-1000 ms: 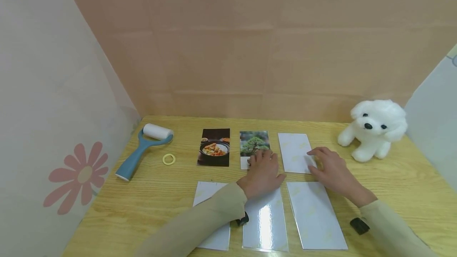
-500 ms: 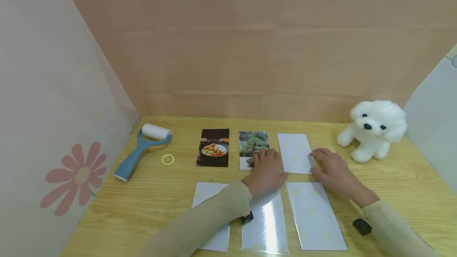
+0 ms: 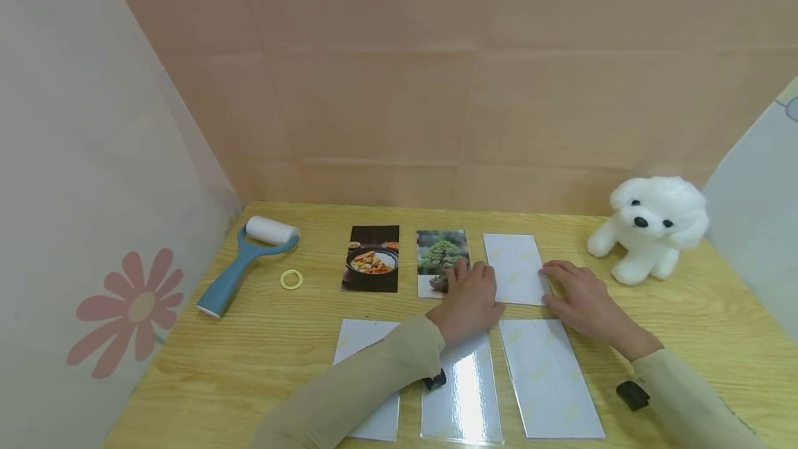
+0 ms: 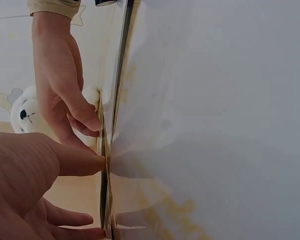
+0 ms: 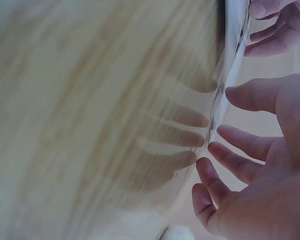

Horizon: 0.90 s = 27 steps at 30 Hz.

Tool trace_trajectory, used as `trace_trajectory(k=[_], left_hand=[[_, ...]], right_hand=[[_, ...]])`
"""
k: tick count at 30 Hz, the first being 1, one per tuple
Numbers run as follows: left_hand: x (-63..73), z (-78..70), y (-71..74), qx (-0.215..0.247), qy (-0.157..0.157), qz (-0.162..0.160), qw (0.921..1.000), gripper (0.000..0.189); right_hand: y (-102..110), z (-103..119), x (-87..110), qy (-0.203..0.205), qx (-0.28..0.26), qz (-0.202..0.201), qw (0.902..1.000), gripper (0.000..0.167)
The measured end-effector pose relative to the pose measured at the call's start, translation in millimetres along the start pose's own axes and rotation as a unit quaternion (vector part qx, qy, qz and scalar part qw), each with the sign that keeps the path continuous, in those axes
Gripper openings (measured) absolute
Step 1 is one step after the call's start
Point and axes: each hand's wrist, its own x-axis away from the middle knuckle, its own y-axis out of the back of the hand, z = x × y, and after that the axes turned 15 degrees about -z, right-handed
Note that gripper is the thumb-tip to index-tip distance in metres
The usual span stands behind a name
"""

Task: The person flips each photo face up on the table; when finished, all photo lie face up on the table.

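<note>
A blank white card (image 3: pixel 514 265) lies flat at the back of the table, between my two hands. My left hand (image 3: pixel 469 302) is at its left edge, with the fingertips overlapping the right side of a bonsai picture card (image 3: pixel 439 255). In the left wrist view the thumb (image 4: pixel 82 161) touches down by the card edge and the other fingers are stretched out. My right hand (image 3: pixel 584 303) is at the white card's right edge, thumb and fingers spread. The right wrist view shows its slightly bent fingertips (image 5: pixel 210 175) along the edge at the tabletop.
A food picture card (image 3: pixel 371 258) lies to the left. Nearer me are three longer white sheets, including the right one (image 3: pixel 551 380) and a glossy middle one (image 3: pixel 458 400). A blue-handled lint roller (image 3: pixel 233 272), a yellow ring (image 3: pixel 291 279) and a white plush dog (image 3: pixel 651 231) stand around.
My left hand has slid slightly right, from over the bonsai card toward the white card's left edge, uncovering more of the bonsai card. My right hand has barely moved.
</note>
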Motion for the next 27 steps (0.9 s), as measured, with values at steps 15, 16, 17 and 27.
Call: trace_trajectory(k=[15, 16, 17, 27], left_hand=[[-2.7, -1.6, 1.0, 0.037, 0.012, 0.021, 0.999, 0.029], [-2.8, -1.7, 1.3, 0.045, 0.014, 0.023, 0.9986, 0.029], [-3.1, -1.8, 1.7, 0.053, 0.018, 0.026, 0.9981, 0.03], [-7.0, -5.0, 5.4, 0.1, 0.05, 0.041, 0.9929, 0.048]], right_hand=[[1.5, 6.1, -0.9, -0.01, 0.018, 0.019, 0.9996, 0.041], [1.5, 6.2, -1.0, -0.01, 0.018, 0.019, 0.9996, 0.041], [1.5, 6.3, -0.9, -0.01, 0.019, 0.019, 0.9996, 0.041], [-0.4, 5.3, 0.1, -0.011, 0.02, 0.016, 0.9996, 0.041]])
